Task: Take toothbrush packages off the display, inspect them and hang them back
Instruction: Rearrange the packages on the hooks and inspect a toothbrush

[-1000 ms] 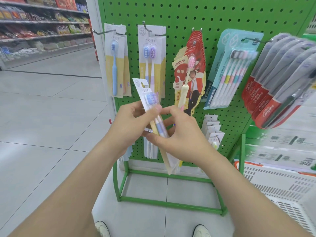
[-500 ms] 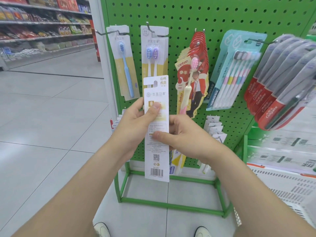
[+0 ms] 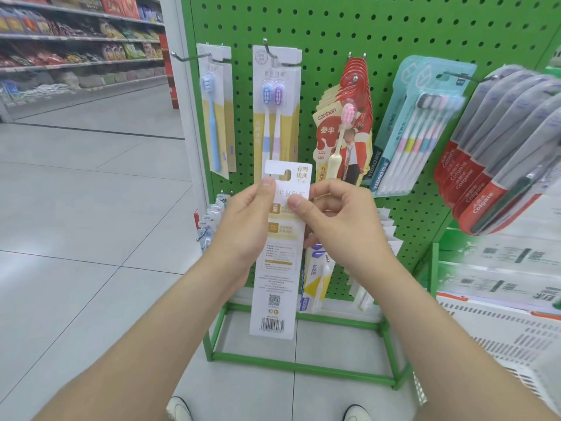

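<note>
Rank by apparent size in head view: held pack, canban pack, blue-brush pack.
1. Held pack, though it is nearest the camera.
2-3. Canban pack and blue-brush pack look alike in area, one wider, one taller; not ranked.

You stand on a floor (image 3: 76, 208) of large, pale grey tiles with thin dark joints; it shines softly under bright, even light. To your far left, shelves (image 3: 76, 38) run along the aisle, packed with bright packets too small to read. Straight ahead rises a green pegboard rack (image 3: 379, 28), its face full of small holes, carried on a green tube frame (image 3: 297, 367) that rests on the tiles. A white post (image 3: 186, 123) stands just beside the rack's left edge. At your lower right a white slotted basket (image 3: 498, 326) sits near the frame; above it lie pale, blurred cartons (image 3: 501, 268), perhaps with printed labels.
</note>
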